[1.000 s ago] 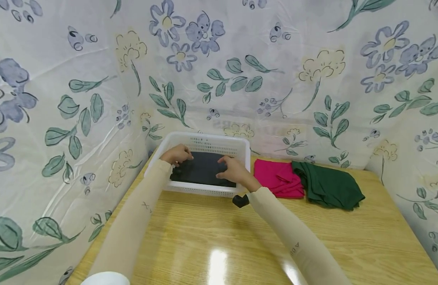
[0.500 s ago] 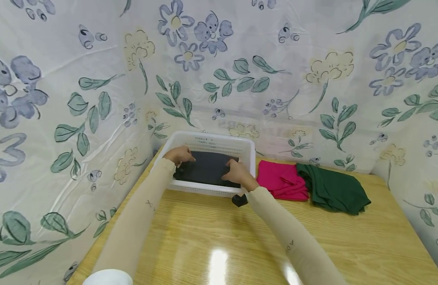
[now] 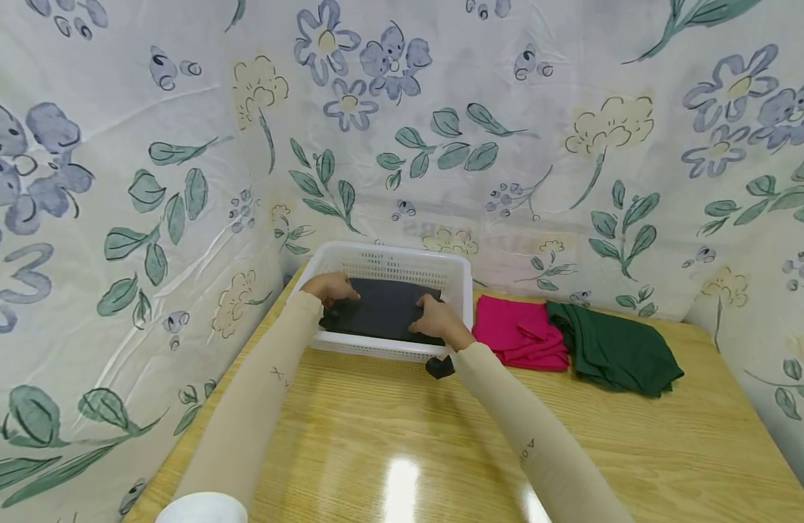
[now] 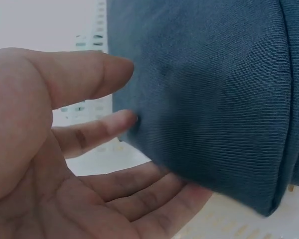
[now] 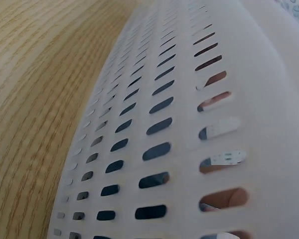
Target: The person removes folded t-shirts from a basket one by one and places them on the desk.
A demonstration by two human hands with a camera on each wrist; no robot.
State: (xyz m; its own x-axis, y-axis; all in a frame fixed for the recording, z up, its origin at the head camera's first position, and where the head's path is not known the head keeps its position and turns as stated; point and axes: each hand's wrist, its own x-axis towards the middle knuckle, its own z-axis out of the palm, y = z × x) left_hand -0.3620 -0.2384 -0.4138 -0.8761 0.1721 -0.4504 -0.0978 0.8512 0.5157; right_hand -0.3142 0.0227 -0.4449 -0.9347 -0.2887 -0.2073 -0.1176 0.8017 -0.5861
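Note:
A folded dark knit garment lies in the white basket. At its left end is my left hand; the left wrist view shows the thumb and index finger apart at the fabric's edge, with the other fingers reaching under it. The ribbed fabric shows stacked fold edges. My right hand reaches over the basket's right side to the garment's other end, thumb and index finger spread. From the right wrist, the basket's slotted wall mostly hides that hand.
Right of the basket, a folded pink cloth and a folded dark green cloth lie side by side on the wooden table. Patterned fabric hangs behind and along the left. A small black piece shows below the right wrist.
The head view has shifted, so the scene sits slightly further right. My right hand has settled lower at the garment's right end. The left hand stays at the left end.

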